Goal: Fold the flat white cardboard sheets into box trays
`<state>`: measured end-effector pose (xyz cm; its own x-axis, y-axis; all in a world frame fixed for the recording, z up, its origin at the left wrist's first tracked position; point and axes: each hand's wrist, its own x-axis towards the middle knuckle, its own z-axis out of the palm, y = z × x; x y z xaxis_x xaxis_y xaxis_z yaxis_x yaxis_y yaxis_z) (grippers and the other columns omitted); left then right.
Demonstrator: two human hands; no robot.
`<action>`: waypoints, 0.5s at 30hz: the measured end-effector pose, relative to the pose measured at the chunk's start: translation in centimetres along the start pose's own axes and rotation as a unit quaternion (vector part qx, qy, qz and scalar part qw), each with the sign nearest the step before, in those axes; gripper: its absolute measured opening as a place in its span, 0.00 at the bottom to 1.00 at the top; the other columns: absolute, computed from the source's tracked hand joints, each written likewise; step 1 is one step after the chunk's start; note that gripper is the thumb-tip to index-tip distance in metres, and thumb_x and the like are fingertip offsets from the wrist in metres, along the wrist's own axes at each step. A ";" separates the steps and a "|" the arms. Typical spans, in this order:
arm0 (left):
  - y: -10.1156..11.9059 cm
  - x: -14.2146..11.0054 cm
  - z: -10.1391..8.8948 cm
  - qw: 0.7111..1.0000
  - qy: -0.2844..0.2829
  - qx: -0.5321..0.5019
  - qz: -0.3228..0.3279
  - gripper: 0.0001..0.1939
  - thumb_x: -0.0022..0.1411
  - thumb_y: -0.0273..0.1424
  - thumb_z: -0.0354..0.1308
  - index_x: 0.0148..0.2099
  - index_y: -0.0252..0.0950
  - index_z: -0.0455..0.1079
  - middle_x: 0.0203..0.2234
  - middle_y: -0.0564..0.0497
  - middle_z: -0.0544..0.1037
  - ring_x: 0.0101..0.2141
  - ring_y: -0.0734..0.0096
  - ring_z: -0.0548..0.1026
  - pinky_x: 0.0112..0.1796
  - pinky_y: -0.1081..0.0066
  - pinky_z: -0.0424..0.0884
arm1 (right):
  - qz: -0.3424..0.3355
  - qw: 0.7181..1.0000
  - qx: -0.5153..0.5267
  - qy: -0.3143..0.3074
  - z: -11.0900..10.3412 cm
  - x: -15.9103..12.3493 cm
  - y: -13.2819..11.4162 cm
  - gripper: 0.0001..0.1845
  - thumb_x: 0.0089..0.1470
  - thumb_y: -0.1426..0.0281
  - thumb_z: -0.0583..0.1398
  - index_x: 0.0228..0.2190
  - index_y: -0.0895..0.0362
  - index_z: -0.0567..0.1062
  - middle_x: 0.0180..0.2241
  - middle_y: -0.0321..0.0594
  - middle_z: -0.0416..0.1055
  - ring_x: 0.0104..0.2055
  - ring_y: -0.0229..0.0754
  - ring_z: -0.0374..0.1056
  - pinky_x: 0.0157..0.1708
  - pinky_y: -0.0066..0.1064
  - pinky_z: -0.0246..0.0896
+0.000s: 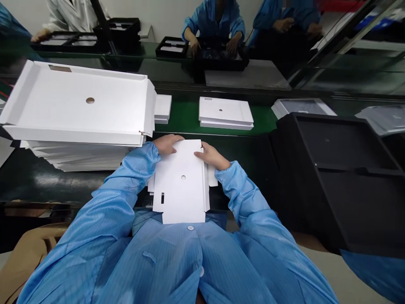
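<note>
A white cardboard box blank [179,190] with a small round hole and a dark slot lies lengthwise before me, its near edge against my blue coat. At its far left corner is my left hand [168,144], fingers closed on the edge. My right hand [213,155] grips the far right edge, thumb on top of the card. The side flap on the right is partly folded up. Other white card pieces [212,176] show from beneath it; how many cannot be made out.
Left stands a tall stack of white cardboard trays [79,114]. White folded boxes [226,113] sit on the green belt [186,109] ahead. Black trays [351,147] are piled on my right. Across the bench, people in work coats [215,21] handle black trays.
</note>
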<state>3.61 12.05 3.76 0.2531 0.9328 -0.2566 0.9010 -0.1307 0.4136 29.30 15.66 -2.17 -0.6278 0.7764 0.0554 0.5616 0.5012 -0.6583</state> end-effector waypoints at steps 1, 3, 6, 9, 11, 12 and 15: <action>-0.4 -0.3 -0.1 1.000 -0.005 0.013 -0.009 0.39 0.55 0.27 0.63 0.68 0.44 0.63 0.62 0.47 0.71 0.60 0.56 0.70 0.62 0.62 0.64 | 0.008 0.998 0.054 -0.019 0.1 0.5 0.2 0.24 0.59 0.66 0.59 0.55 0.60 0.70 0.53 0.51 0.74 0.53 0.49 0.70 0.54 0.41 0.64; -1.1 -1.0 -0.3 0.999 -0.010 0.020 -0.027 0.40 0.55 0.26 0.63 0.69 0.47 0.61 0.62 0.49 0.71 0.59 0.56 0.71 0.60 0.62 0.66 | 0.038 0.987 0.157 -0.024 0.2 1.0 0.5 0.21 0.55 0.67 0.61 0.51 0.59 0.73 0.51 0.48 0.75 0.51 0.47 0.71 0.52 0.39 0.65; -1.4 -2.0 -0.3 0.998 0.006 0.015 -0.063 0.37 0.57 0.27 0.63 0.67 0.51 0.62 0.58 0.53 0.76 0.54 0.58 0.75 0.55 0.63 0.70 | 0.047 0.968 0.240 -0.050 0.3 1.2 0.5 0.22 0.53 0.66 0.62 0.49 0.61 0.73 0.49 0.47 0.76 0.48 0.45 0.72 0.49 0.36 0.67; -0.9 -2.5 0.0 0.994 0.037 0.049 -0.091 0.32 0.58 0.28 0.64 0.64 0.48 0.67 0.56 0.51 0.77 0.53 0.54 0.76 0.54 0.61 0.70 | 0.051 0.973 0.212 -0.074 0.0 1.6 0.5 0.18 0.53 0.66 0.61 0.45 0.60 0.74 0.45 0.44 0.77 0.44 0.44 0.71 0.45 0.34 0.66; -0.5 -2.7 0.5 0.992 0.050 0.091 -0.070 0.25 0.59 0.28 0.62 0.59 0.45 0.72 0.55 0.50 0.77 0.54 0.53 0.75 0.53 0.60 0.68 | 0.063 0.991 0.100 -0.066 -0.1 1.9 0.3 0.14 0.53 0.66 0.63 0.41 0.60 0.77 0.42 0.43 0.76 0.43 0.44 0.70 0.45 0.35 0.63; -0.3 -2.9 0.9 0.991 0.052 0.116 -0.052 0.21 0.61 0.27 0.60 0.56 0.44 0.74 0.53 0.49 0.78 0.53 0.53 0.75 0.53 0.60 0.68 | 0.068 0.996 0.030 -0.055 -0.1 1.9 0.2 0.12 0.53 0.66 0.63 0.39 0.59 0.78 0.42 0.44 0.76 0.43 0.46 0.69 0.46 0.36 0.61; 0.3 -4.0 2.5 0.983 0.049 0.178 -0.015 0.14 0.65 0.26 0.54 0.49 0.40 0.77 0.47 0.47 0.79 0.49 0.55 0.76 0.47 0.60 0.68 | 0.021 0.988 -0.149 -0.023 0.0 1.0 -0.3 0.11 0.58 0.64 0.63 0.39 0.56 0.81 0.45 0.46 0.74 0.51 0.51 0.63 0.51 0.42 0.54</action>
<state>3.78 7.48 2.72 0.2047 0.9636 -0.1720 0.9782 -0.1952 0.0702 28.46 16.26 -1.94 -0.6207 0.7841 -0.0049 0.7169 0.5649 -0.4085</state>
